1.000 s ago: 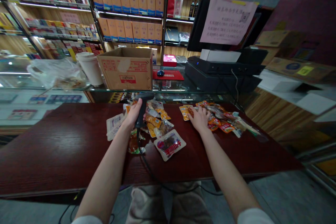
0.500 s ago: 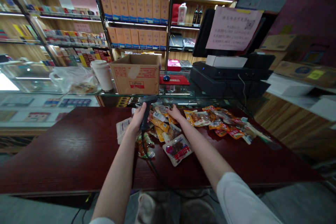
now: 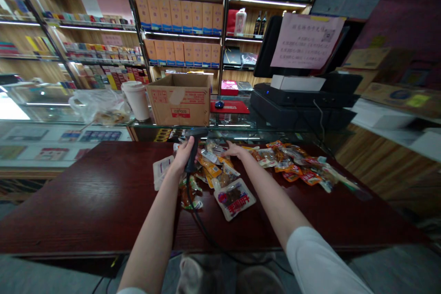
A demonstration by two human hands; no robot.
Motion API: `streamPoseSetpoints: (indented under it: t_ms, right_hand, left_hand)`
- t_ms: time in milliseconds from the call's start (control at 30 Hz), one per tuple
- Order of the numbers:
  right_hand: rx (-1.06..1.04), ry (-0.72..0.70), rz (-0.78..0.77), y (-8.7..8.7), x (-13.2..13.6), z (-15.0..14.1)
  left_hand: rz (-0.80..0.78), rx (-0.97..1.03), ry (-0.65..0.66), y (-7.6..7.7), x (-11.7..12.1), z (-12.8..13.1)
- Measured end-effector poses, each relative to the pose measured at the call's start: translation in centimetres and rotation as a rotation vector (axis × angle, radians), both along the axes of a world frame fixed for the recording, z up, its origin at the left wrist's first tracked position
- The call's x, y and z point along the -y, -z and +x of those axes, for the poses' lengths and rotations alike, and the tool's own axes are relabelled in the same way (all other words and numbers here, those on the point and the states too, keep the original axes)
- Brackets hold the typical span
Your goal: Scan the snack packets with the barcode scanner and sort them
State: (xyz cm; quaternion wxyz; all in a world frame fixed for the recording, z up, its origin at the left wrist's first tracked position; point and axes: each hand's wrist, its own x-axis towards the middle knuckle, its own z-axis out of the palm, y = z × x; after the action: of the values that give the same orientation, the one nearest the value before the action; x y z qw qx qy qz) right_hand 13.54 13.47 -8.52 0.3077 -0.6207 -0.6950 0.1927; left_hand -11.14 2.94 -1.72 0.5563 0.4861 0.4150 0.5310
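Note:
My left hand [image 3: 186,150] is wrapped round the handle of a black barcode scanner [image 3: 192,158], whose cable runs down over the table. Vacuum-packed snack pouches [image 3: 210,167] lie in a loose heap just right of the scanner. At the heap's far right side, my right hand [image 3: 234,150] reaches in with its fingers stretched out and apart, close to a clear pouch; whether it touches the pouch is unclear. A larger white and red pouch [image 3: 234,198] lies flat nearest me. To the right, a second pile of orange and red snack packets [image 3: 292,163] spreads across the table.
The dark red table [image 3: 86,197] meets a glass counter at the back. On that counter stand a cardboard box [image 3: 179,103], a white paper cup [image 3: 136,101], a plastic bag [image 3: 98,103] and a monitor with a paper notice [image 3: 305,41]. Stocked shelves rise behind.
My right hand has moved slightly right, its fingers now spread away from the heap. My left hand keeps the barcode scanner in nearly the same place. The view has shifted a little.

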Motion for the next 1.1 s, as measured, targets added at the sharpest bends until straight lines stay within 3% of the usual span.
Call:
streamPoseSetpoints:
  t_ms: [100, 167, 433, 633, 867, 1100]
  right_hand:
    - [-0.006, 0.016, -0.15, -0.1, 1.1, 0.8]
    - [-0.021, 0.046, -0.168, 0.1, 2.2, 1.1]
    - [-0.586, 0.127, 0.233, 2.3, 5.7, 3.3]
    - [-0.595, 0.127, 0.429, 1.7, 6.5, 2.6]
    - [-0.755, 0.08, 0.382, 1.6, 6.9, 2.1]
    - [-0.654, 0.082, 0.417, 1.9, 6.6, 1.6]
  left_hand:
    - [-0.009, -0.043, 0.032, 0.0, 0.1, 0.2]
    - [-0.01, -0.064, 0.041, 0.1, 0.2, 0.4]
    - [0.044, -0.106, 0.138, -1.1, 1.9, 2.4]
    - [0.07, -0.186, 0.231, -0.7, 2.4, 3.7]
    - [0.002, -0.182, 0.288, -0.4, 2.8, 4.5]
    - [-0.036, -0.164, 0.316, -0.3, 3.4, 5.3]
